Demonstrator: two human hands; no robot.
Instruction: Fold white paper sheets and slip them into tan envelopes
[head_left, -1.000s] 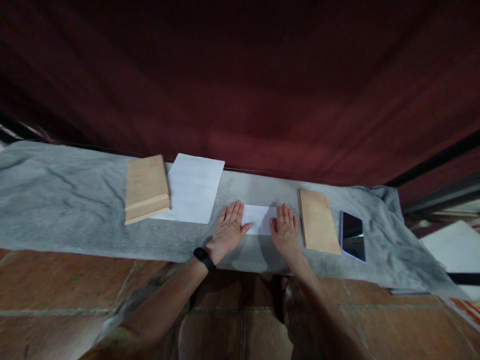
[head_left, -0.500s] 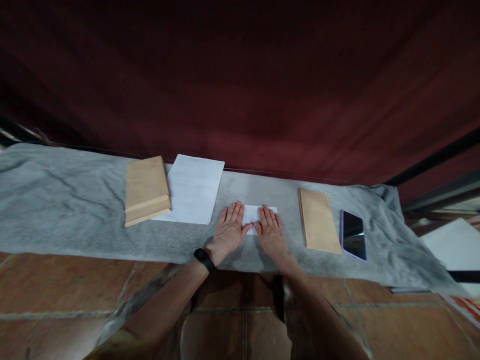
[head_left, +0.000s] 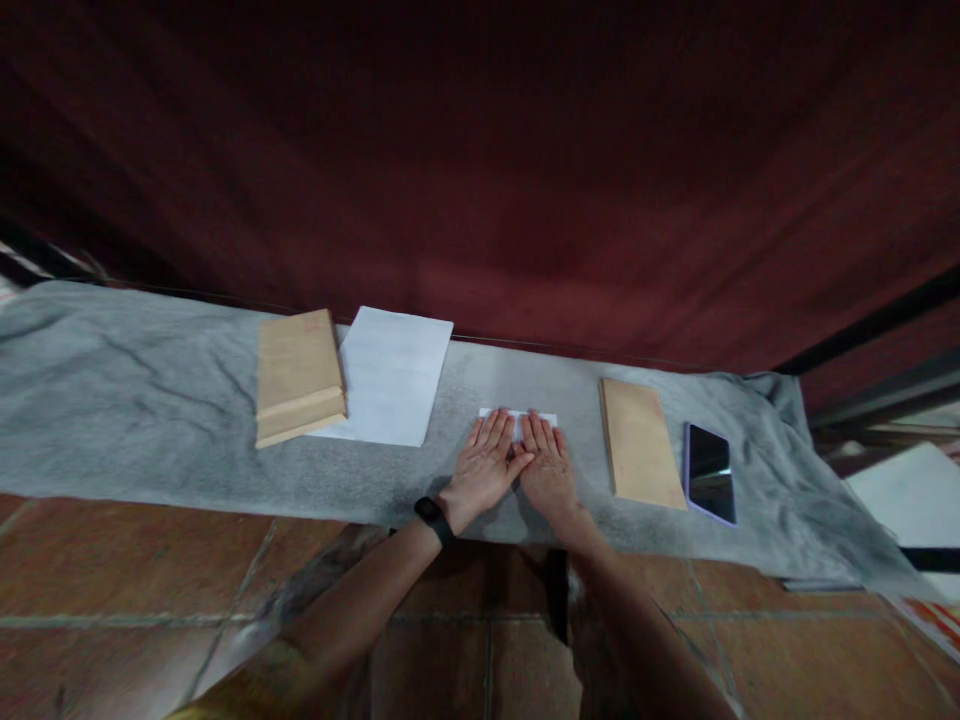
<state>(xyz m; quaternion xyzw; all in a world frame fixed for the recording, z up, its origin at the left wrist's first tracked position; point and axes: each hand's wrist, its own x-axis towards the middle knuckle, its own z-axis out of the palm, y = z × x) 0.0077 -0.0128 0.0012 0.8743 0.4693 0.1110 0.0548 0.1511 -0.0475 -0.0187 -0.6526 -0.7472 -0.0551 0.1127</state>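
A small folded white paper (head_left: 517, 416) lies on the grey cloth, mostly hidden beneath both hands. My left hand (head_left: 486, 462) rests flat on its left part, fingers stretched out and pointing away from me. My right hand (head_left: 547, 468) presses flat on the right part, fingers extended too. The two thumbs meet or overlap in the middle. Only the paper's far edge and a narrow strip between the hands show. A dark band (head_left: 435, 521) is on my left wrist.
On the grey cloth (head_left: 165, 420), left, brown envelopes (head_left: 298, 365) overlap white sheets (head_left: 395, 375). To the right are a stack of brown envelopes (head_left: 643, 445) and a phone (head_left: 709, 472) with a purple case. A dark red curtain (head_left: 480, 200) hangs behind; tiles (head_left: 127, 570) lie below.
My left hand has slid right across the paper, closer to my right hand, covering more of it. My right hand stays nearly in place. The view has shifted slightly.
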